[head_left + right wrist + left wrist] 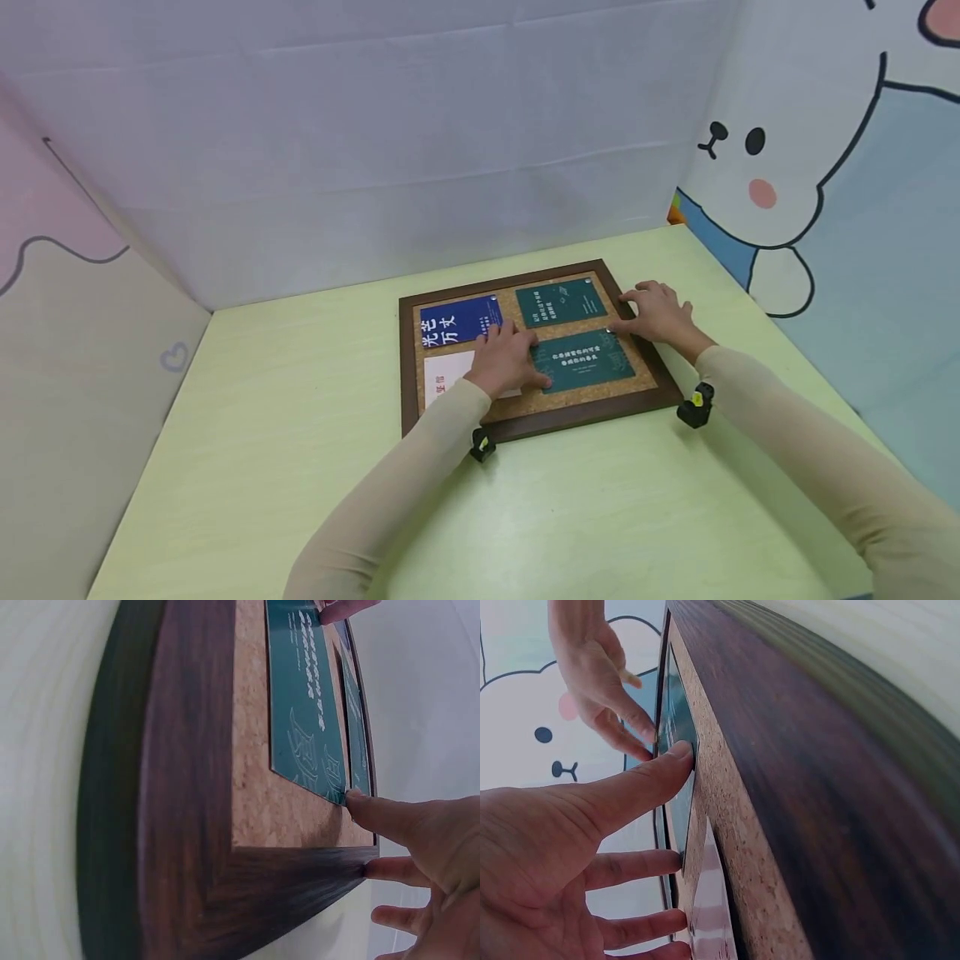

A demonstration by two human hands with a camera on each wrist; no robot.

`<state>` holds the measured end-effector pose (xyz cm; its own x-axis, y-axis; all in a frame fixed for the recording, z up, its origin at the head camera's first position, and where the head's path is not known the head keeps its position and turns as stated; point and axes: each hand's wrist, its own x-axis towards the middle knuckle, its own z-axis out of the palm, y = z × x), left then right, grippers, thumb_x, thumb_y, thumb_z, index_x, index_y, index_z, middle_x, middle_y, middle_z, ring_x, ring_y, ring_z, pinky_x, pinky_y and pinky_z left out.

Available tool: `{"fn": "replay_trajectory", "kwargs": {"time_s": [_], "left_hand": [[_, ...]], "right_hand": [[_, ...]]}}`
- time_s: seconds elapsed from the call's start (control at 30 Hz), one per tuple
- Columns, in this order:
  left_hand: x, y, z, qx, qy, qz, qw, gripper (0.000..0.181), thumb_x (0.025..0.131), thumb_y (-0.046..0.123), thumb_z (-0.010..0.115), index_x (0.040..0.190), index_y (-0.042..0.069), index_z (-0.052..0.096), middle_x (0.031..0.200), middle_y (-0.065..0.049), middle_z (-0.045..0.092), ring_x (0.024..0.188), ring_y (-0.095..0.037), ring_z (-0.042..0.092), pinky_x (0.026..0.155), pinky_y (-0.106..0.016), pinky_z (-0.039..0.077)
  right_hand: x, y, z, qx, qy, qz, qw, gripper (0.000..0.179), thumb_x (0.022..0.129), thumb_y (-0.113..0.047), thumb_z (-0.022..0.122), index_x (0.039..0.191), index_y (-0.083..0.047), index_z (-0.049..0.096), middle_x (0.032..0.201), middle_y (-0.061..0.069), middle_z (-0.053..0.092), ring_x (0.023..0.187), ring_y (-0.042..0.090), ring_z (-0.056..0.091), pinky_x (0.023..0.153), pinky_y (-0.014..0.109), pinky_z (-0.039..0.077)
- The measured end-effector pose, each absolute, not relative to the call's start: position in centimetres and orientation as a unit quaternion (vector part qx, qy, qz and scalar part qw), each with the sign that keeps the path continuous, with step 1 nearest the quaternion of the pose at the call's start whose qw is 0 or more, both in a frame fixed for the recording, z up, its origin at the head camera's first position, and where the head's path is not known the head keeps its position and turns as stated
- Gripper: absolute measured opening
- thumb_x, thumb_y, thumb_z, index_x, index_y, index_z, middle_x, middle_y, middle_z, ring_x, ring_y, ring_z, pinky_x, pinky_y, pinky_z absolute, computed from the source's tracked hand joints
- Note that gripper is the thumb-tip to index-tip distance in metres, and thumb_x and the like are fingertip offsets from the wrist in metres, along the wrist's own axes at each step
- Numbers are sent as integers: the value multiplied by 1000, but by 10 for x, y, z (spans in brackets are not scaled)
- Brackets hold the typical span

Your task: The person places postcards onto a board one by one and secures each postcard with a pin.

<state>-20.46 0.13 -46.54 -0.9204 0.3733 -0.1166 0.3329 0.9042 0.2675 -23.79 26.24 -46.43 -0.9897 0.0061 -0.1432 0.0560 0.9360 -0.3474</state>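
Note:
A cork board in a dark brown wooden frame lies on the table. On its lower right part is a green card with white writing. My left hand rests over the board's middle, fingers spread. Its thumb presses the card's left edge. At the card's upper right corner, my right hand sets its thumb on a small pale pin, mostly hidden in the right wrist view. The other right fingers stay fairly straight, at or just beyond the brown frame.
Above lies another green card, with a pin at its corner. A blue card and a white card are on the left half, the white one partly under my left hand. The pale table meets cloth-covered walls.

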Motion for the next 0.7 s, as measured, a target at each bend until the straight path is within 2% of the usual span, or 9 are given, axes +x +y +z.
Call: {"fn": "replay_trajectory", "kwargs": {"time_s": [0.27,0.5,0.63,0.7], "left_hand": [[-204,1,-466,182,972,122,90,73,72,55,81,134,24,58,124,-5,49,108,-24,40,92,-41,35],[-204,1,-467,180,972,122,89,73,73,55,80,135,24,57,123,-4,48,107,-24,40,90,-40,34],[-204,0,-469,183,971,125,92,65,82,55,72,136,24,56,125,-5,48,109,-25,41,91,-41,35],[-206,-2,-471,184,969,138,93,59,87,53,67,137,24,56,129,-5,49,115,-26,43,98,-44,35]], "right_hand": [[-236,261,-468,22,979,-189,71,68,89,-39,70,140,-2,45,150,31,26,137,54,19,101,78,14],[-238,264,-471,19,978,-188,91,70,91,-43,65,144,-5,39,149,32,26,135,54,22,100,75,19],[-237,266,-472,3,979,-176,104,70,93,-45,60,146,-5,38,149,33,25,133,56,27,99,73,26],[-237,268,-472,-13,979,-172,109,69,95,-45,57,146,-4,38,148,35,25,131,59,30,98,73,30]]}}
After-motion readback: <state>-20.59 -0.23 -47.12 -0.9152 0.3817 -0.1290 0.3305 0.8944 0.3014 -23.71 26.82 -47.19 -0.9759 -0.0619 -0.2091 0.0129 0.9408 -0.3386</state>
